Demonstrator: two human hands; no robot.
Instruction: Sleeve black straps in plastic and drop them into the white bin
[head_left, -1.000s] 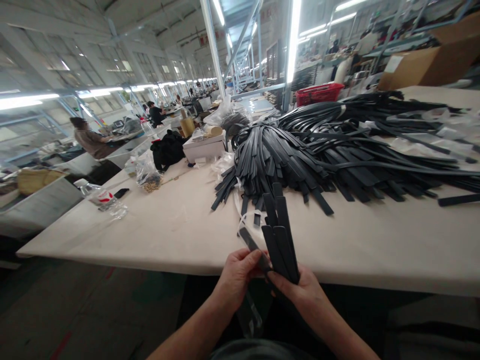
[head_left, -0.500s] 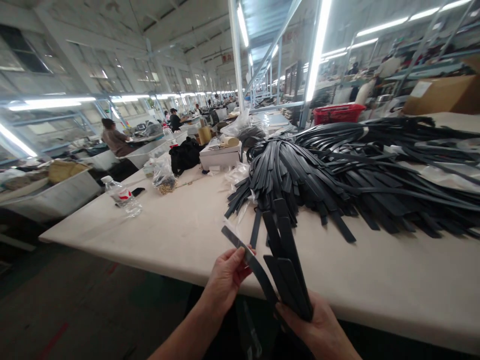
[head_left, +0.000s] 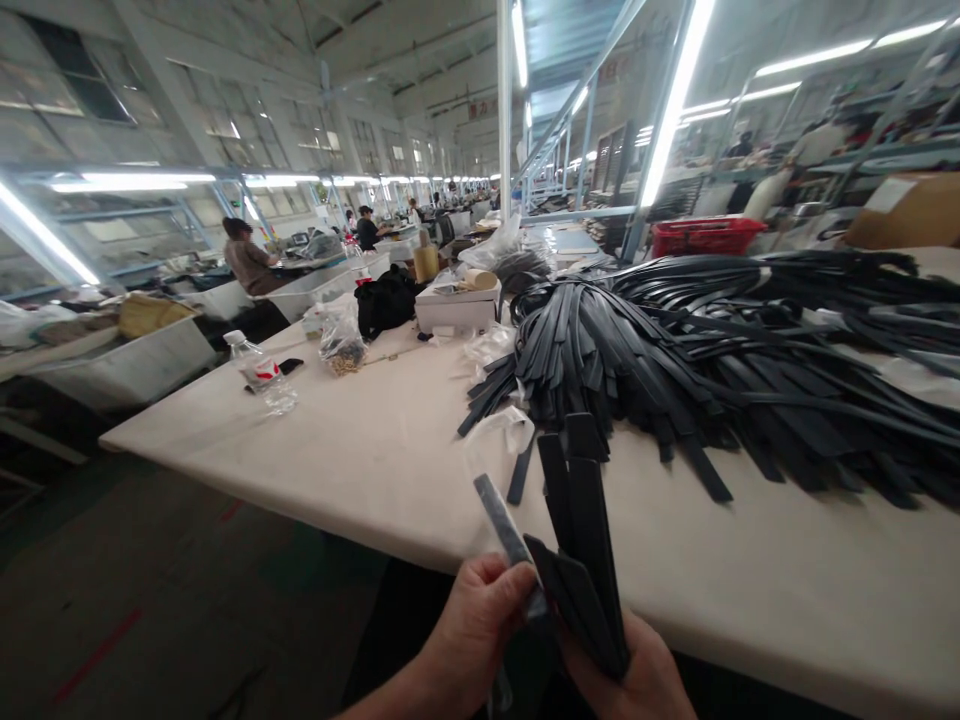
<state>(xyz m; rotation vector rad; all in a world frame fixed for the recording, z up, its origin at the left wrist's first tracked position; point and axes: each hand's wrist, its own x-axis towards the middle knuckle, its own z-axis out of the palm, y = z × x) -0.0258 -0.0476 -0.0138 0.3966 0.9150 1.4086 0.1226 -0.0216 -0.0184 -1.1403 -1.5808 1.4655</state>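
Observation:
Between thumb and fingers, my left hand [head_left: 484, 620] pinches a single dark strap [head_left: 501, 520], its flat end pointing up and away over the table edge. A thin clear plastic film [head_left: 506, 430] trails just beyond that strap end. My right hand [head_left: 637, 670] is wrapped around a bundle of black straps [head_left: 585, 530], whose squared ends stand upright and fan slightly. The two hands are close together at the table's front edge, and the lower parts of the straps are hidden below it. Past them lies a large heap of black straps [head_left: 600, 350].
The pale table [head_left: 360, 450] carries a plastic bottle [head_left: 262, 372] at left, a clear bag of small parts [head_left: 343, 345], a black cloth item [head_left: 388, 300] and a white box [head_left: 457, 305]. A red basket [head_left: 707, 237] stands behind the heap. A seated person [head_left: 249, 258] works far left.
My left hand has moved down and right, closer to my right hand, with the strap now more upright. The view has shifted slightly left. My right hand keeps its hold on the bundle.

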